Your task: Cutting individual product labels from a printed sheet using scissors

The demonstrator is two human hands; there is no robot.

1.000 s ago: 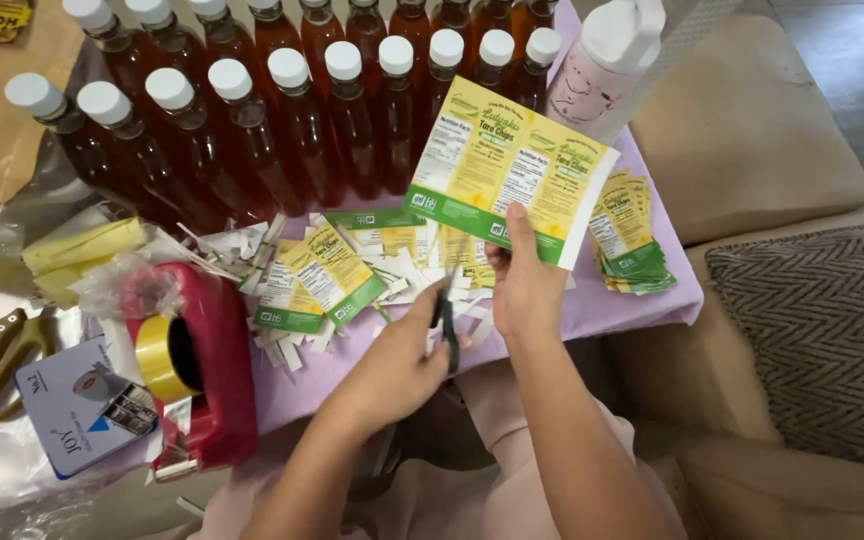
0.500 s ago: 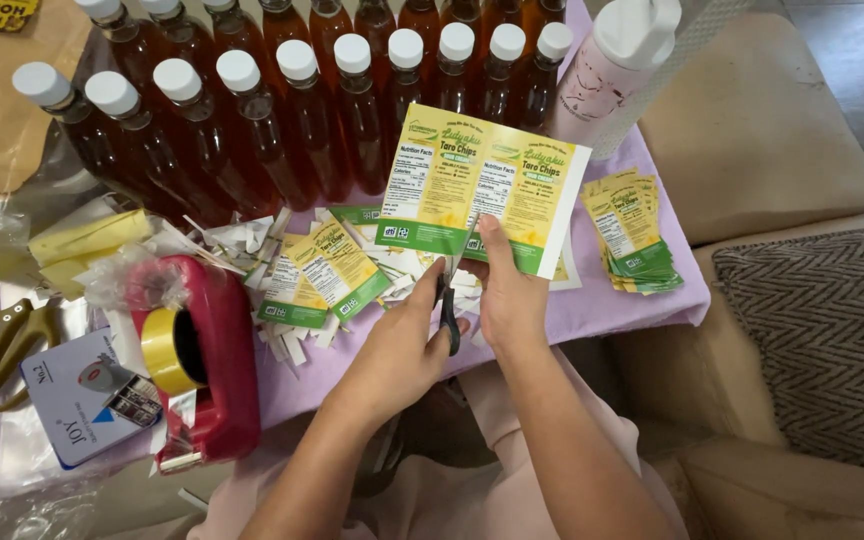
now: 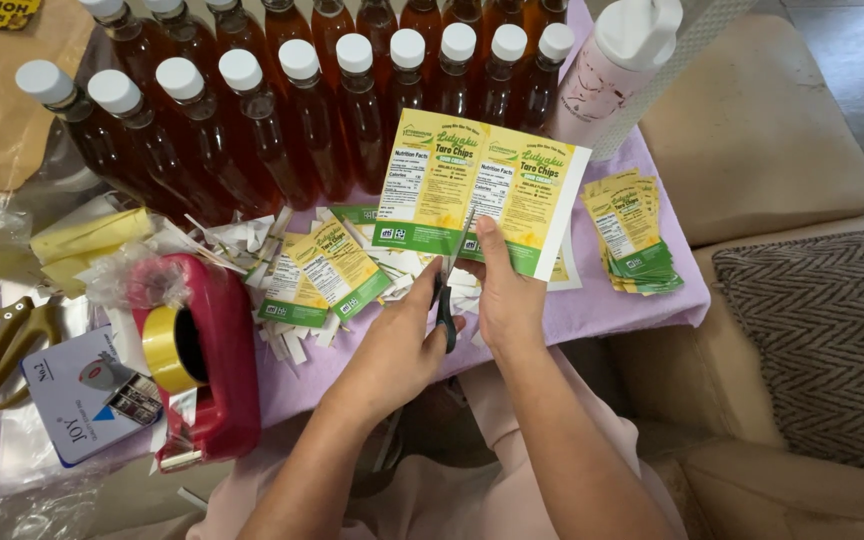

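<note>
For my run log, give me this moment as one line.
left hand: works scissors | right hand: holds label sheet | cut labels: stacked right

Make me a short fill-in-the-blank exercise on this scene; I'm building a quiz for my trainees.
1. The left hand works a pair of ____ into the sheet of labels.
2. The right hand holds that sheet by its ____ edge.
3. The tape dispenser beside the cut labels is ____ in colour.
4. The amber bottles behind the sheet all have ____ caps.

Missing words: scissors; lower; red; white
</note>
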